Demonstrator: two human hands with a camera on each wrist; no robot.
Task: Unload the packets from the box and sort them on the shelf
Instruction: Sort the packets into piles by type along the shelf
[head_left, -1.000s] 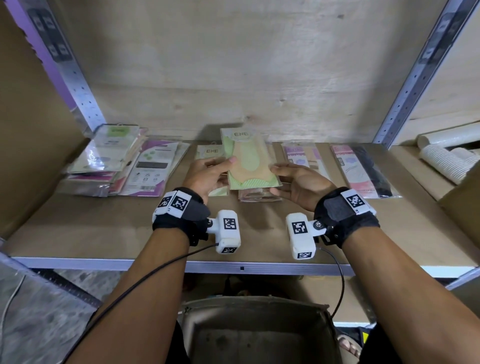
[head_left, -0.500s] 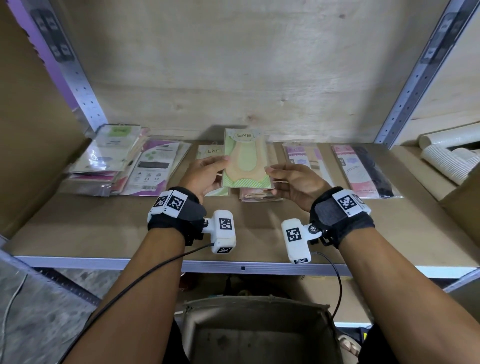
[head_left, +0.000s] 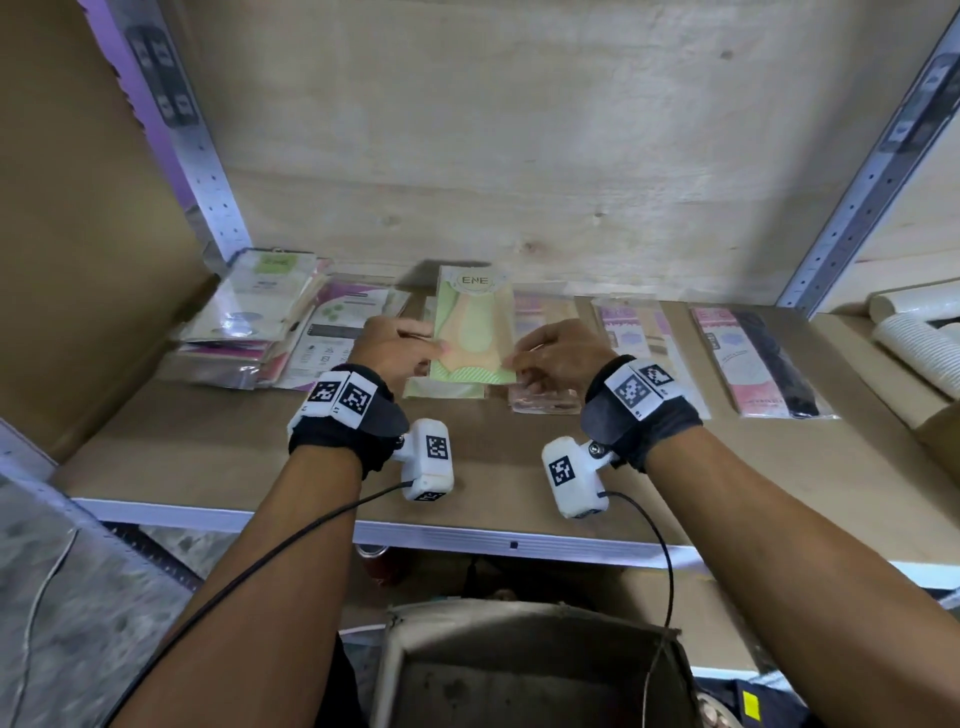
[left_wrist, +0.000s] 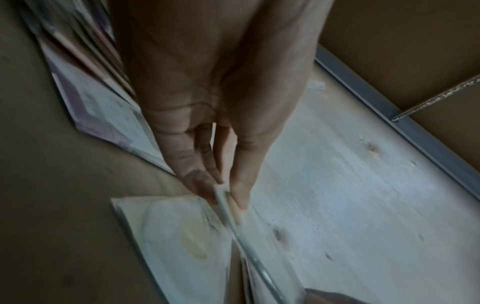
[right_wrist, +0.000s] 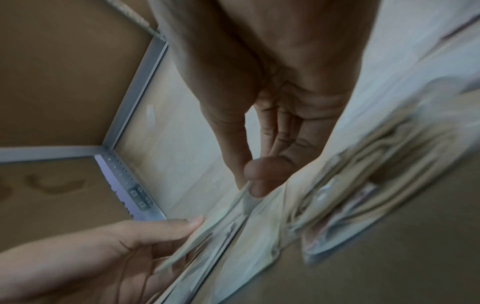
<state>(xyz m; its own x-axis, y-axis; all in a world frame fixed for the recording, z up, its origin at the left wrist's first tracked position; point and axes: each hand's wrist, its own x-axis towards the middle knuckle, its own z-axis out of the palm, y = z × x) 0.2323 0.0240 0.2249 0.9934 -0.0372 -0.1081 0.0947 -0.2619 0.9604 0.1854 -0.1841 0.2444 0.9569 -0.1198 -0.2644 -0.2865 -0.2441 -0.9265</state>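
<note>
Flat glossy packet (head_left: 471, 326), two-handed grip

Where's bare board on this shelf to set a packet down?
Bare: the front strip of the shelf between the packets and the metal front edge, and the front-left corner below the left stack. Crowded: the back row, from that stack past the held green packet to the pink-and-black packet.

Hands: two, left hand (head_left: 395, 348) and right hand (head_left: 558, 353)
Green packet (head_left: 470, 322) held up: one
Packets lying singly right of centre: two (head_left: 644, 343)
Stacked packets at left: count unclear (head_left: 249, 322)
Box (head_left: 519, 670): one
</note>
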